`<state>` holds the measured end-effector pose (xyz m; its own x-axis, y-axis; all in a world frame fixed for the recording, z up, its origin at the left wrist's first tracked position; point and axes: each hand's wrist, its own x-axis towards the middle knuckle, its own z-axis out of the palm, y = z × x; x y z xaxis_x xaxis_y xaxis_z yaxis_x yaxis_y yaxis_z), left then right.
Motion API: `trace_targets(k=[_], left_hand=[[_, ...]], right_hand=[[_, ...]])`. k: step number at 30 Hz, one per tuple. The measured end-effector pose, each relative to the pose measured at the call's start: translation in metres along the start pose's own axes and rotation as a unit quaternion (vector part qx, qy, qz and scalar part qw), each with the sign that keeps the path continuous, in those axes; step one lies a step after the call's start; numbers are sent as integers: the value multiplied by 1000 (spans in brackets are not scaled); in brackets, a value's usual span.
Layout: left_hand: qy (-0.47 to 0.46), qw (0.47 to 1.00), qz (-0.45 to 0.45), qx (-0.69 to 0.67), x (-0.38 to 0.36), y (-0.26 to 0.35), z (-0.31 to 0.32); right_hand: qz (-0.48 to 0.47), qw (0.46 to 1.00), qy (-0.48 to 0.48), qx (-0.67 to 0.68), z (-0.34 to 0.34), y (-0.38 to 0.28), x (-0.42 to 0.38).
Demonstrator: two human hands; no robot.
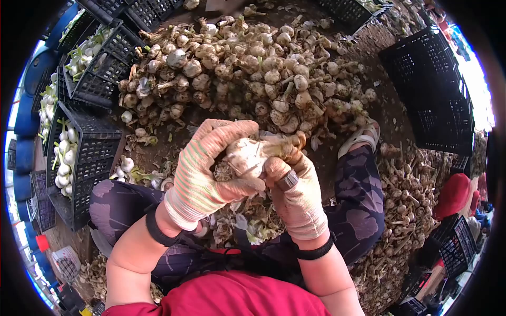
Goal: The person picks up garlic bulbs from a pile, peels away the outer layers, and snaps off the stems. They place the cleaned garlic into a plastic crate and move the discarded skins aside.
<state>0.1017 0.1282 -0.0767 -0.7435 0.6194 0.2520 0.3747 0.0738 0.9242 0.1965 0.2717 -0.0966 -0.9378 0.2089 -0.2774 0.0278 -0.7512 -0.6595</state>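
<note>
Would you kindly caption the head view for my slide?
Gloved left hand and right hand hold a garlic bulb near a garlic heap.

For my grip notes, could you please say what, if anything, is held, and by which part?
A garlic bulb: the left hand cups its round body, the right hand grips its stem end.

Right: black perforated crates (435, 100) on dark ground (394, 118). Left edge: blue containers (25, 118) in a row; lower left, small red object (42, 243) near whitish container (67, 263).
</note>
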Motion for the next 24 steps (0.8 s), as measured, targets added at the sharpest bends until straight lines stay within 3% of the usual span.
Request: trace_targets(k=[3, 6, 8, 10, 11, 12, 13, 15, 17, 19, 21, 23, 24], left_hand=[[17, 1000, -2, 24, 2, 2, 1], [4, 988, 70, 136, 0, 0, 3], [-3, 992, 59, 114, -2, 2, 5], [-9, 994, 49, 92, -3, 2, 6], [-16, 997, -49, -60, -2, 1, 6], [-22, 967, -146, -209, -2, 0, 6], [-22, 967, -146, -209, 1, 3, 2], [-49, 845, -353, -400, 9, 12, -7], [-24, 830, -327, -451, 3, 3, 0], [-62, 900, -259, -345, 2, 2, 2], [-61, 913, -253, -315, 3, 5, -1], [-60, 936, -238, -253, 5, 9, -3], [-81, 917, -224, -318, 7, 6, -7]], right_hand=[[-4, 1000, 17, -16, 9, -7, 1], [-33, 999, 25, -24, 12, -7, 3], [-17, 995, 66, -69, 9, -7, 4], [-3, 997, 45, -58, 7, -12, 2], [11, 999, 23, -47, 6, -14, 1], [11, 999, 23, -47, 4, -13, 0], [8, 999, 7, -47, 1, -10, 0], [6, 999, -9, -46, 1, -8, 0], [2, 1000, -21, 4, 7, -9, 0], [6, 999, -22, -32, 5, -10, 1], [10, 997, -25, -67, 2, -9, 1], [23, 996, -57, 60, -2, -8, 1], [33, 992, -85, 83, -8, -5, 4]])
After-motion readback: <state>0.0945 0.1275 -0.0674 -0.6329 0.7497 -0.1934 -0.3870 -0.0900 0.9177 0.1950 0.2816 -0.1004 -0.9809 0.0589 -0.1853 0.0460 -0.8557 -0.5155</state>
